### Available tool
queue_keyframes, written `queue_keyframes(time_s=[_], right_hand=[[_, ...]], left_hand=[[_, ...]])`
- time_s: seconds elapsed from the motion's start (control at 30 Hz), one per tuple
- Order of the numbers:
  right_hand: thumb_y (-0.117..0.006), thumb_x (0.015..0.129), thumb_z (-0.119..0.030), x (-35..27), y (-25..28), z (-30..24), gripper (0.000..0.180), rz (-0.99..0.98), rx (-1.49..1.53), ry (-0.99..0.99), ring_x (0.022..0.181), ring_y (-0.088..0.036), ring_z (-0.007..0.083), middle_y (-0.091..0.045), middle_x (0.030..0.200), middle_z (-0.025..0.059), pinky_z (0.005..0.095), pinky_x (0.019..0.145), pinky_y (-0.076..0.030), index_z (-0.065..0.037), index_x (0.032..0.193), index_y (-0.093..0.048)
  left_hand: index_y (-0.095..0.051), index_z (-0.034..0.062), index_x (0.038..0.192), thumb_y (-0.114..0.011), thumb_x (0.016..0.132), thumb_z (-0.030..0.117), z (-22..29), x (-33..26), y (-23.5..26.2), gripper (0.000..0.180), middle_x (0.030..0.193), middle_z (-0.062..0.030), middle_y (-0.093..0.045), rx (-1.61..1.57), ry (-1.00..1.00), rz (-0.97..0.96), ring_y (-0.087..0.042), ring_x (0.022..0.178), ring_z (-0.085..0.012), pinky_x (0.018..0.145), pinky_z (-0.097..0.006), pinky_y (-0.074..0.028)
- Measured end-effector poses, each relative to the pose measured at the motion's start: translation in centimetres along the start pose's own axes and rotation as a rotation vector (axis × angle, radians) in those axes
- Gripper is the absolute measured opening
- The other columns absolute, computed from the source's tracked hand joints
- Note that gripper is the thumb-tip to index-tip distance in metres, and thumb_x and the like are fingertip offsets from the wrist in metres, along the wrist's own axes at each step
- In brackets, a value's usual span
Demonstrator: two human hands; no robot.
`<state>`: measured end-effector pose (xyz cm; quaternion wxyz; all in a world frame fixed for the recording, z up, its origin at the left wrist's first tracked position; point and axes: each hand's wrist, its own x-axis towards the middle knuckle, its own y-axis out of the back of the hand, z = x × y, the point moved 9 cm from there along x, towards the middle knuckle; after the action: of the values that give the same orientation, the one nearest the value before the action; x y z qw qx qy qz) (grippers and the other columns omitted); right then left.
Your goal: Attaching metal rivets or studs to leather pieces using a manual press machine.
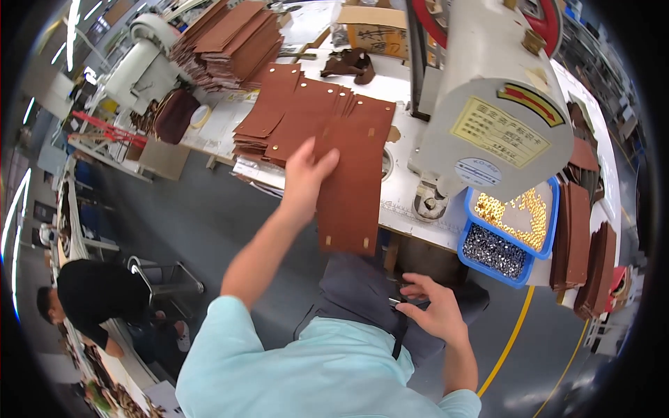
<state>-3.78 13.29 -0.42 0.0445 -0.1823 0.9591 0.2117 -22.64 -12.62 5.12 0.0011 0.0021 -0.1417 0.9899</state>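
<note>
My left hand [306, 177] is closed at the left edge of a long brown leather-like panel [354, 191], thumb on its upper face; the other fingertips are partly hidden. This panel overhangs the table's near edge and has small light marks at its corners. Under and left of its far end lies a fanned pile of brown panels [273, 115] with round metal eyelets along their edges. My right hand [439, 310] hovers over my lap, fingers apart, nothing in it. Right of the panel stands a white press machine [488, 90], its metal head [430, 202] low over the table.
Blue bins hold gold rings [516, 216] and dark metal pieces [495, 251] at the table's right edge. Brown strips [571, 237] are stacked beyond them. A tall brown stack [233, 45] and a cardboard box [376, 35] stand at the back. A person [101, 296] sits at left.
</note>
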Motion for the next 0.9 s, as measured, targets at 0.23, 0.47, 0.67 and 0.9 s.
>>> queue_keyframes(time_s=[0.23,0.47,0.67,0.9], right_hand=[[-0.084,0.082,-0.017,-3.6,-0.2,2.4,0.052,-0.036,-0.048,-0.133,0.085,-0.076,0.022,-0.077,0.094,0.0122,0.0328,0.08,-0.059,-0.002,0.129,-0.066],[-0.083,0.083,-0.015,-8.1,4.5,4.7,0.048,0.197,-0.079,-0.218,0.084,-0.076,0.0208,-0.077,0.094,0.0124,0.0326,0.079,-0.059,-0.001,0.126,-0.067],[-0.075,0.084,0.002,-13.2,23.4,2.0,0.026,1.146,-0.695,0.107,0.081,-0.068,0.0184,-0.073,0.103,0.0136,0.0297,0.074,-0.053,0.0,0.11,-0.071],[-0.086,0.073,-0.046,-15.9,38.4,7.4,0.087,1.218,-1.093,-0.5,0.119,-0.065,0.0386,-0.067,0.133,0.0173,0.0495,0.101,-0.051,-0.008,0.144,-0.054]], left_hand=[[-0.063,-0.0051,0.122,-0.068,0.098,0.01,-4.2,16.4,0.6,0.029,0.11,-0.0123,-0.072,0.226,0.279,-0.07,-0.071,0.101,-0.0216,0.084,-0.036,-0.06],[-0.065,-0.0029,0.12,-0.058,0.08,-0.002,-1.1,15.0,-1.6,0.04,0.108,-0.0256,-0.066,1.138,-0.64,0.129,-0.061,0.108,-0.0431,0.096,-0.051,-0.05],[-0.065,0.0084,0.133,-0.079,0.08,0.045,-5.9,4.7,-4.7,0.066,0.156,-0.024,-0.043,1.528,-0.55,-0.309,-0.033,0.146,-0.0483,0.119,-0.057,-0.029],[-0.054,0.0081,0.146,-0.073,0.089,0.042,-8.1,3.9,-3.4,0.069,0.159,-0.0272,-0.037,1.46,-0.342,-0.183,-0.029,0.149,-0.0486,0.12,-0.057,-0.026]])
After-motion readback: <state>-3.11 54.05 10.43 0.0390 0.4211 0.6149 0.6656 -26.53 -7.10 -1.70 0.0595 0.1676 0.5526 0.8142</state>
